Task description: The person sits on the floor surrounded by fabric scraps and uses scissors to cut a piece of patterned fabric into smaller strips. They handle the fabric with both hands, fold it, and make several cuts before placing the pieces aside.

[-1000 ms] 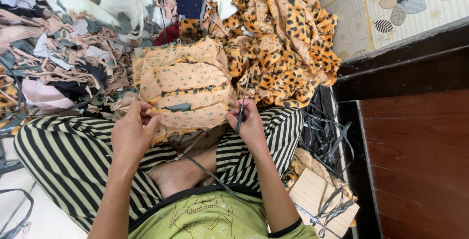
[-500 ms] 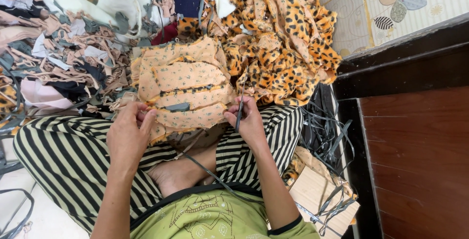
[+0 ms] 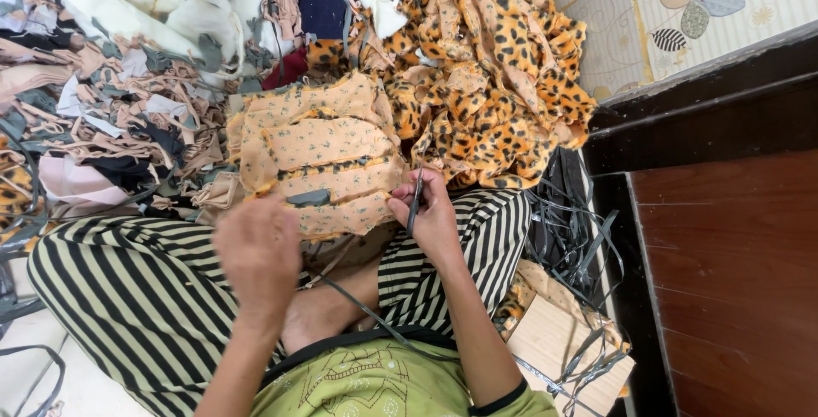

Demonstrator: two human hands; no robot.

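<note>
Fabric is lying everywhere beyond the hands: a leopard-print heap point(image 3: 503, 76) is spreading above and to the right of the right hand, and a tangle of mixed scraps point(image 3: 111, 102) is filling the floor above and to the left of the left hand, seemingly so that pieces stay within arm's reach. Striped trousers point(image 3: 128, 298) are covering the crossed legs directly beneath both hands, forming a lap that is serving as a work surface. A flat cardboard box point(image 3: 562, 345) with dark straps point(image 3: 579, 238) is sitting below and to the right of the right wrist.

Stacked peach floral pieces point(image 3: 324, 157) are resting just above and between the two hands, their lower edge touching both, probably kept square so the layers stay aligned. A thin dark cord point(image 3: 366, 310) is running from under the stack down toward the person's waist, below the hands.

Right hand point(image 3: 430, 212) is curling shut around a slim dark tool point(image 3: 416, 200), likely small snips, held upright against the stack's right lower corner; fingers are pressed together on it. Left hand point(image 3: 256, 251) is blurring with movement at the stack's lower left edge; its fingers appear bent toward the cloth, but whether they are pinching anything cannot be told.
</note>
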